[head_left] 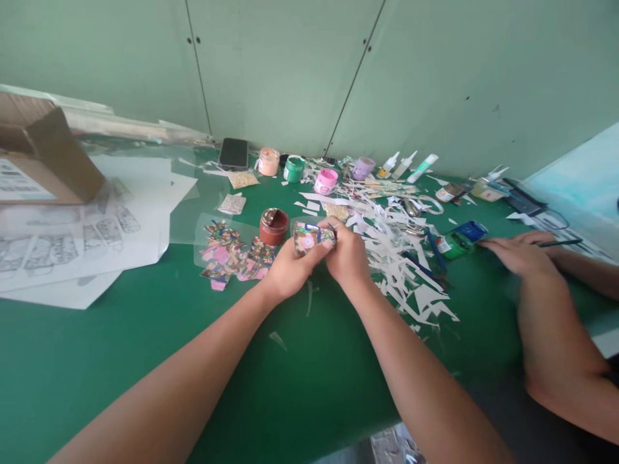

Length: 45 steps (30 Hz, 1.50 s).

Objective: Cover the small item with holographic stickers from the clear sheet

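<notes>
Over the worktop [300, 374], nearer its back edge than its front, the patterned piece [308, 241] sat between both hands, its long axis running roughly parallel to the back edge. The left hand [289, 269] had its grip clamped on the left part, thumb along the front, while the right hand [347, 254] pinched the right end, so neither was farther off. Just left of it stood an open brown jar [273, 234], slightly closer to the back edge.

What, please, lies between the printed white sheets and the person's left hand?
In the head view, patterned and pink cut pieces, partly on clear film, lie between the printed sheets and left hand.
</notes>
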Motion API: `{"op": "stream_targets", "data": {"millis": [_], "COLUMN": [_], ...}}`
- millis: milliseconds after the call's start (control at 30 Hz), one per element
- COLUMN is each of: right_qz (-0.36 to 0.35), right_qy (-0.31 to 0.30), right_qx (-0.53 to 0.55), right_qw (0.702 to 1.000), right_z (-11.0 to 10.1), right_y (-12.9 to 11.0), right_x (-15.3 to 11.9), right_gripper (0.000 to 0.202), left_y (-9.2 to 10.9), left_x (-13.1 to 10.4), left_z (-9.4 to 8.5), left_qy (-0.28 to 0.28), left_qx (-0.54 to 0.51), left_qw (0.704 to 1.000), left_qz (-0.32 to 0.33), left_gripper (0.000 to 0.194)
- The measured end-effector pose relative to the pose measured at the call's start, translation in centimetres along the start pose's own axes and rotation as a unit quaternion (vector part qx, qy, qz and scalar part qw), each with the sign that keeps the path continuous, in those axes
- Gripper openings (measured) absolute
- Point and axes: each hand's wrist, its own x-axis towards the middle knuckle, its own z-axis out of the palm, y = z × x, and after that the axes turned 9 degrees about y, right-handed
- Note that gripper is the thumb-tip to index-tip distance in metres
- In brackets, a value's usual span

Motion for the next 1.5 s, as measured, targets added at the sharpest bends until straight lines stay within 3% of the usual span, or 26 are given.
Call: {"op": "stream_targets", "data": {"millis": [200,333,833,1067,1500], "right_qz": [-0.034,-0.047,-0.003,-0.004,0.0], "right_qy": [-0.009,-0.024,-0.035,-0.011,-0.013], "right_qx": [-0.005,-0.021,-0.008,-0.031,-0.011], "right_qw": [0.999,0.998,0.999,0.999,1.0], "right_z": [0.2,0.53,0.39,0.44,0.26], "right_y": [-0.17,-0.37,-0.73,-0.6,-0.5], "right_x": [0.06,0.01,-0.01,0.13,-0.22], "right_gripper": [0.027,0.025,0.021,0.022,0.027], "left_y": [0.13,0.5,0.13,0.27,0.25], "left_x": [0.03,0.34,0.54,0.55,0.62], "left_z": [0.07,0.04,-0.4,-0.41,-0.54], "left_qy": [0.047,0.078,0.007,-0.018,-0.041], "left_qx": [-0.006,-0.027,-0.033,-0.026,-0.005], "left_qw": [0.999,0.996,0.999,0.999,0.999], "left_qz": [-0.001,-0.037,-0.012,-0.01,-0.018], "left_gripper": [0.038,0.034,0.033,0.036,0.035]}}
